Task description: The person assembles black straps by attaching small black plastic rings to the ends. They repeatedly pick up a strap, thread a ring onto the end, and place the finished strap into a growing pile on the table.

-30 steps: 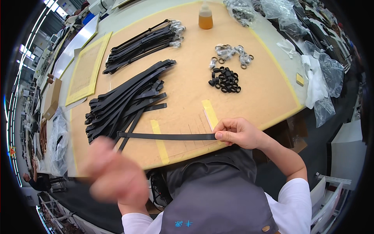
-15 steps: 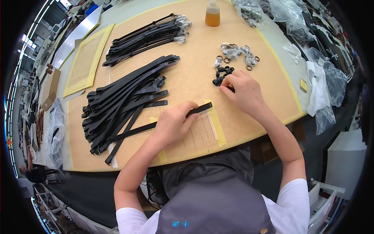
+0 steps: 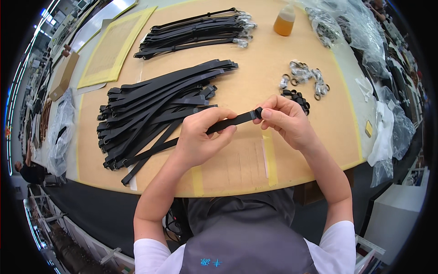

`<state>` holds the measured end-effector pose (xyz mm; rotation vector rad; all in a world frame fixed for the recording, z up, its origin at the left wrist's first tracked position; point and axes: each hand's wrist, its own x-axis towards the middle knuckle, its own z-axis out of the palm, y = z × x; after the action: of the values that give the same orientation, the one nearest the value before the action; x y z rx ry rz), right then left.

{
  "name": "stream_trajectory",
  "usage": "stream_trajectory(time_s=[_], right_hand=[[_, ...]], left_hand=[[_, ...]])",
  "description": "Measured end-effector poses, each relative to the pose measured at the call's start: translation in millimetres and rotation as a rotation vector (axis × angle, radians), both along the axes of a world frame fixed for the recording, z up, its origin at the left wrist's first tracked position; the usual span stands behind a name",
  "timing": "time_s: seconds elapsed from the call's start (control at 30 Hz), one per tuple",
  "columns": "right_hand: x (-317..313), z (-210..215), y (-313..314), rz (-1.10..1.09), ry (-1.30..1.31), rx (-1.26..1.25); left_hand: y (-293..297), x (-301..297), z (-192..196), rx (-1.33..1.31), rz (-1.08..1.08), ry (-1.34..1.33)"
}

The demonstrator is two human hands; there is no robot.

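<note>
Over smooth tabletop [image 3: 262, 59], fingers [image 3: 275, 117] hold a flat strap [image 3: 239, 119].

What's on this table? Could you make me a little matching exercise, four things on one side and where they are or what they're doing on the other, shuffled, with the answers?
Column one
1. Left hand
2. Right hand
3. Translucent bottle
4. Brown cardboard box

Column two
A. Has orange liquid inside
B. Holds the black strap partway along
C. Lies to the left of the large strap pile
D. Pinches a small black piece at the strap's end

Right pairs: 1-B, 2-D, 3-A, 4-C
</note>
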<state>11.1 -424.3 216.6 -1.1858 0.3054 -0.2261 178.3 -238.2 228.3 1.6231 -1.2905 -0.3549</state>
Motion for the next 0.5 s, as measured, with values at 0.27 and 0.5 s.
stream_trajectory(time_s=[0.27,0.5], right_hand=[[9,-18,3,-0.028,-0.020,0.121],[9,-14,6,-0.012,0.050,0.173]], left_hand=[[-1,5,-6,-0.014,0.058,0.017],[-2,10,-7,0.011,0.028,-0.040]])
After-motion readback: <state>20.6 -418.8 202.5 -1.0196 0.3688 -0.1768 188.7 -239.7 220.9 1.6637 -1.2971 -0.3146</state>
